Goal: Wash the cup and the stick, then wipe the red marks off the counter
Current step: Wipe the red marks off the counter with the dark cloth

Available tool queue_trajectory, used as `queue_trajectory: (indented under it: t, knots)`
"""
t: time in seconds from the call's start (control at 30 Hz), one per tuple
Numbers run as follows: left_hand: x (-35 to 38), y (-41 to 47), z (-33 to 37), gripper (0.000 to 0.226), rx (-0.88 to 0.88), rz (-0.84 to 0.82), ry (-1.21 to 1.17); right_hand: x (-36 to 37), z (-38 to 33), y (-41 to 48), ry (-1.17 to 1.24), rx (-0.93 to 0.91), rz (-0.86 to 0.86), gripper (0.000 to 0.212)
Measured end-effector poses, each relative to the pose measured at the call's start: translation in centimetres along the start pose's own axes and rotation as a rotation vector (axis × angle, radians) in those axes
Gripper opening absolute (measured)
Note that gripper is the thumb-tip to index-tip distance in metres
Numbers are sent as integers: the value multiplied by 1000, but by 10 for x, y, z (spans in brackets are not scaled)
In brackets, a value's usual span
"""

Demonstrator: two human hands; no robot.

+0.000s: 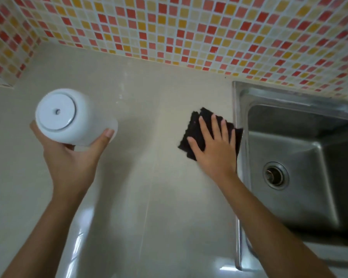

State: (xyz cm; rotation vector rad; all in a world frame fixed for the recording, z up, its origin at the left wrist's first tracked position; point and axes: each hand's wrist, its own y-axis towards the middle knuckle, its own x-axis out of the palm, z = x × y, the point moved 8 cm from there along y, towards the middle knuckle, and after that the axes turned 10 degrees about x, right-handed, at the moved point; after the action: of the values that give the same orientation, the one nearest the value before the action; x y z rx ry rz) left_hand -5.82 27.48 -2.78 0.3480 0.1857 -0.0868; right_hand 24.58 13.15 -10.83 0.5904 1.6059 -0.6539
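My left hand (72, 157) holds a white cup (68, 119) above the left part of the beige counter (141, 97), tipped so its round base faces me. My right hand (215, 145) lies flat, fingers spread, pressing a black cloth (195, 125) onto the counter just left of the sink's rim. No stick is in view. I see no red marks on the counter around the cloth.
A steel sink (289, 149) with a round drain (275, 176) fills the right side. A mosaic wall of red, orange and cream tiles (189, 31) runs behind the counter and around its left corner. The counter shines with wet glare near me.
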Motion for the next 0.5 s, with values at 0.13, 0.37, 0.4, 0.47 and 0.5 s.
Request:
queue_trajectory:
  t: [0.13, 0.37, 0.4, 0.47, 0.5]
  knots:
    - [4, 4, 4, 100, -31, 40, -40, 15, -28, -146, -10, -107, -80, 73]
    - [1, 10, 11, 96, 12, -3, 23, 16, -101, -118, 33, -316, -67, 75]
    - [-1, 10, 12, 96, 11, -2, 26, 15, -106, -77, 32, -242, -51, 75]
    - [-4, 7, 15, 95, 18, -1, 35, 14, -116, 3, 33, -88, -63, 76]
    - [-5, 5, 17, 94, 22, -12, 47, 16, -121, 34, 34, -38, -92, 77]
